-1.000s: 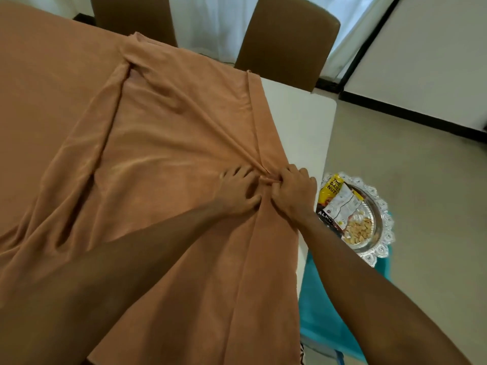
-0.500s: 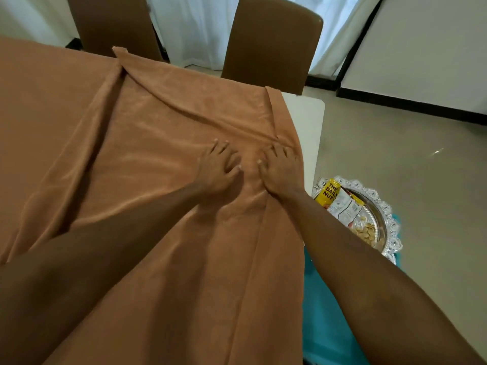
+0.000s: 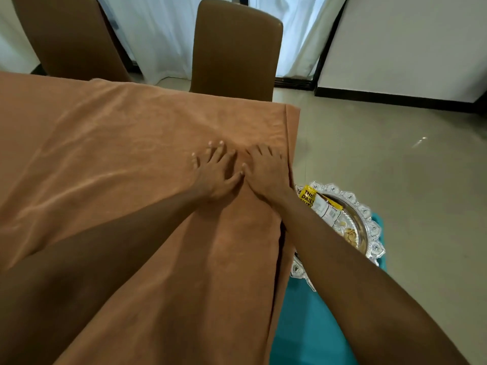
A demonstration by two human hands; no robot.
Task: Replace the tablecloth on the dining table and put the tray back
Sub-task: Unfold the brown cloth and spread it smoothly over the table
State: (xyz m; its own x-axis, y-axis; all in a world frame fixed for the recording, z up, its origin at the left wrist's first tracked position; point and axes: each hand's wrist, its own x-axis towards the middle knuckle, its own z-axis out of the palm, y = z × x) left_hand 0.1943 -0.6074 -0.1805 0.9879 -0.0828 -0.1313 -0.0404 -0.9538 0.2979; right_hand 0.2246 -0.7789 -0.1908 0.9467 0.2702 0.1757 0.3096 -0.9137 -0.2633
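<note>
A second ago I had the tablecloth (image 3: 126,159) pinched into a ridge between both hands, with bare white table showing past its far right edge; now that bunch is gone and the cloth reaches the corner at about one o'clock, so no bare top shows there any more. My left hand (image 3: 214,175) and right hand (image 3: 266,172) lie flat, palms down, fingers spread and gripping nothing, side by side with thumbs nearly touching, near the right edge of the table. I take this to mean the spreading step is close to done on this side, and what remains is smoothing and then fetching the tray

The cloth is a tan, slightly napped fabric covering the whole visible top. Soft ripples run across it toward nine o'clock, and a long fold falls from my hands down toward six o'clock, where it drapes over the edge

The tray (image 3: 374,227), silver with a scalloped rim, sits off the table at four o'clock on something teal (image 3: 316,325), holding a yellow snack packet (image 3: 307,193) and some nuts; my right forearm hides part of it
</note>
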